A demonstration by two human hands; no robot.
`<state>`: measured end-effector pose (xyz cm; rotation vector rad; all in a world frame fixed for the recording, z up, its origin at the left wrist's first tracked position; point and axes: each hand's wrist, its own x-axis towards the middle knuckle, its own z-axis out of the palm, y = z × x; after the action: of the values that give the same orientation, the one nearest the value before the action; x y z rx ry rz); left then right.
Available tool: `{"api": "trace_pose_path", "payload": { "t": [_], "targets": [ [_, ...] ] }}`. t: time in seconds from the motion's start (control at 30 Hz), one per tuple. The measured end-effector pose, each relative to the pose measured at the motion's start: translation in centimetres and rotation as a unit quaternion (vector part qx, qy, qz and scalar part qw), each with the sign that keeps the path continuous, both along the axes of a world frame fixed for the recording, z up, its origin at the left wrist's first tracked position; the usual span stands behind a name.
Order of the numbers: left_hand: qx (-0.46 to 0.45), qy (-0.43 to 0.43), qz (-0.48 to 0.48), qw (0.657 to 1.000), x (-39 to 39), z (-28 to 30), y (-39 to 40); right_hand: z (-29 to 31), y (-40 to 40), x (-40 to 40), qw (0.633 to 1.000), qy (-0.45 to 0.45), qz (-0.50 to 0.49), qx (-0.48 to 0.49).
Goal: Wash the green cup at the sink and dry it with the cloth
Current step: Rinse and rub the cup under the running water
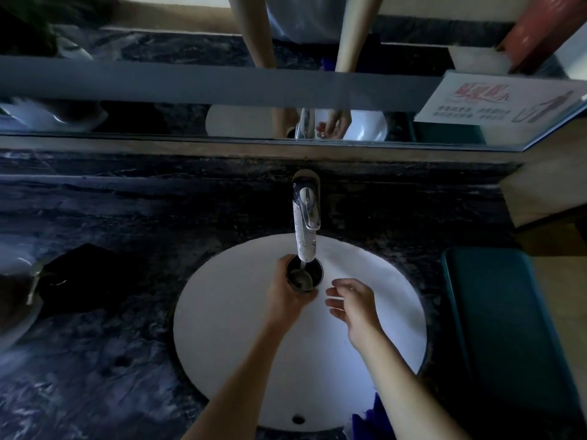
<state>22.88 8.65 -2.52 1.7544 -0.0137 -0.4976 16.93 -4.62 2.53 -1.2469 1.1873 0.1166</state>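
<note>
My left hand grips the cup, which looks dark in this dim light, upright over the white basin. The cup's mouth sits right under the chrome tap's spout, and a thin stream of water runs into it. My right hand hovers just right of the cup with fingers loosely spread, holding nothing and not touching it. A dark cloth lies crumpled on the counter to the left of the basin.
Dark marble counter surrounds the basin. A teal rectangular object lies on the right. Part of a second basin shows at the left edge. A mirror runs along the back wall, with a printed sign at upper right.
</note>
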Motion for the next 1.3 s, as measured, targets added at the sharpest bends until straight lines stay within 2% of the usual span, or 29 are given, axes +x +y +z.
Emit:
{"api": "trace_pose_path", "payload": {
  "t": [0.17, 0.37, 0.5, 0.7, 0.87, 1.1, 1.3],
  "targets": [
    [-0.006, -0.018, 0.03, 0.999, 0.6, -1.5, 1.0, -0.2, 0.4, 0.4, 0.999, -0.011, 0.034, 0.007],
    [-0.001, -0.015, -0.006, 1.0, 0.2, -2.3, 0.9, -0.3, 0.7, 1.3, 0.999, -0.039, 0.026, 0.005],
    [-0.01, -0.006, 0.012, 1.0, 0.8, -2.6, 1.2, -0.4, 0.2, 0.9, 0.998, -0.045, 0.033, -0.016],
    [-0.041, 0.003, -0.019, 0.999, 0.2, -1.9, 0.5, -0.2, 1.0, 1.1, 0.989, -0.09, 0.105, -0.051],
    [-0.031, -0.003, -0.019, 0.999, 0.1, -2.1, 1.0, 0.0, 1.6, 1.4, 0.985, -0.101, 0.127, -0.054],
    [-0.014, -0.019, -0.022, 0.999, 0.3, -2.3, 1.5, -0.9, 1.4, 1.3, 0.995, -0.063, 0.058, -0.047],
    [-0.006, -0.038, -0.052, 0.998, 0.3, -1.9, 1.1, -1.2, 1.1, 1.2, 0.996, -0.06, 0.047, -0.037]
  ]
}}
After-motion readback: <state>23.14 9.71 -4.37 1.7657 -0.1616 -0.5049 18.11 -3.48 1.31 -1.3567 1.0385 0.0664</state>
